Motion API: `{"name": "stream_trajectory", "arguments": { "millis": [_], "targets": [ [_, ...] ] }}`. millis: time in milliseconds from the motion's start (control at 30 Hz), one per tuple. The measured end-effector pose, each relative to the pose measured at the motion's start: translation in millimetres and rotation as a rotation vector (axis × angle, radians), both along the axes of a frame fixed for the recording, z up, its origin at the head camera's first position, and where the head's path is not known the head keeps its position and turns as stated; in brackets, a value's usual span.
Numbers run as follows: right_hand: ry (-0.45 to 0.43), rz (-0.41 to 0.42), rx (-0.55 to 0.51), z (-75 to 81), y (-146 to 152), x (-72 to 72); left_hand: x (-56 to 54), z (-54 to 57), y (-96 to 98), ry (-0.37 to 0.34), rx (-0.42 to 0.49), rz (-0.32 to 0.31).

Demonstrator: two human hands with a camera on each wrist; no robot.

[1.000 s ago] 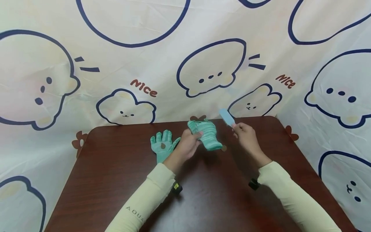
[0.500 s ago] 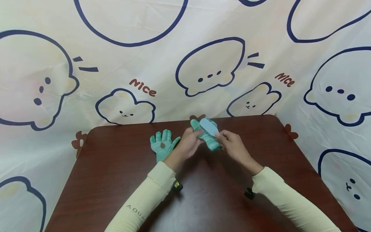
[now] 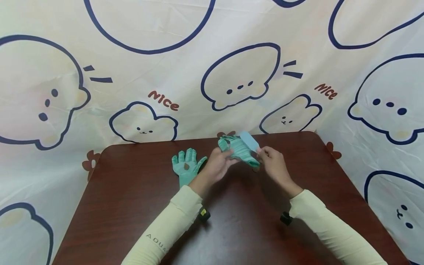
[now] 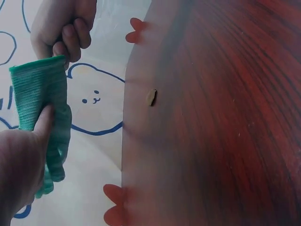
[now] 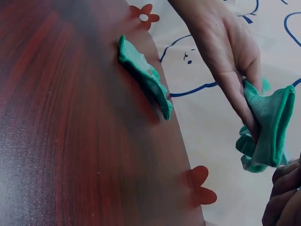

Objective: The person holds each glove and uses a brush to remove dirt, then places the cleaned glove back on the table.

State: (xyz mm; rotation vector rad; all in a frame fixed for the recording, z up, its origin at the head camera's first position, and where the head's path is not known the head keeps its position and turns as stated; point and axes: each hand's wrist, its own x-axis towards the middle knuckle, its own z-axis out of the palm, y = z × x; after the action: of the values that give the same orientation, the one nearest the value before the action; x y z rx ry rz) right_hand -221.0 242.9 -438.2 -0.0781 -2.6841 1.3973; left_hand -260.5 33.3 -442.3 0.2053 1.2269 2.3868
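My left hand (image 3: pixel 216 165) grips a green knitted glove (image 3: pixel 243 151) above the far middle of the table, thumb pressed on its side. In the left wrist view, the cuff of that glove points toward my right hand (image 4: pixel 66 23). The right hand pinches a small light-blue brush (image 3: pixel 249 141) with a flat oblong head, which overlaps the glove's far right edge in the head view. Whether the brush touches the glove cannot be told. A second green glove (image 3: pixel 185 167) lies on the table left of my left hand, with a brown spot or scrap on its palm.
The dark red-brown table (image 3: pixel 132 213) ends at a cartoon-printed cloth (image 3: pixel 185 73) behind it. A small flat brown piece (image 4: pixel 151 97) rests on the tabletop below the hands. Each wrist carries a small black camera (image 3: pixel 286 218).
The right hand has brought the brush leftward over the held glove, then slightly back to the right. The held glove has turned and tilted in my left hand. The other glove stays put.
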Motion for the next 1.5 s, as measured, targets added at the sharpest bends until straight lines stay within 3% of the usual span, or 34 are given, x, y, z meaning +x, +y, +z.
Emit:
{"name": "stream_trajectory", "arguments": {
  "millis": [233, 433, 633, 900, 1033, 1167, 1333, 1500],
  "targets": [
    [-0.023, 0.076, -0.099, 8.5, -12, 7.5, 1.1, -2.3, -0.9, -0.028, -0.026, 0.053],
    [-0.025, 0.16, -0.11, 10.0, -20, 12.2, -0.9, 0.3, -5.4, 0.007, -0.026, 0.062],
    [-0.001, 0.087, -0.062, 6.2, -19, 7.8, -2.2, 0.7, -6.1, -0.003, 0.019, 0.059],
    [0.05, -0.031, 0.061, -0.5, 1, -4.0, 0.4, -0.2, -9.4, -0.029, -0.028, 0.068],
    [0.077, -0.068, 0.053, -0.6, 12, -5.6, 0.0, 3.0, -13.8, -0.025, -0.027, 0.098],
    [0.063, 0.001, -0.052, 6.4, 8, 1.1, -1.4, 3.5, -14.1, -0.034, -0.023, 0.109],
    [-0.009, 0.152, -0.136, 14.6, -11, 8.9, -1.0, 6.0, -6.9, -0.026, -0.027, 0.057],
    [-0.015, 0.13, -0.099, 16.0, -17, 10.6, 1.2, 9.5, -1.6, -0.026, -0.011, 0.048]
  ]
}}
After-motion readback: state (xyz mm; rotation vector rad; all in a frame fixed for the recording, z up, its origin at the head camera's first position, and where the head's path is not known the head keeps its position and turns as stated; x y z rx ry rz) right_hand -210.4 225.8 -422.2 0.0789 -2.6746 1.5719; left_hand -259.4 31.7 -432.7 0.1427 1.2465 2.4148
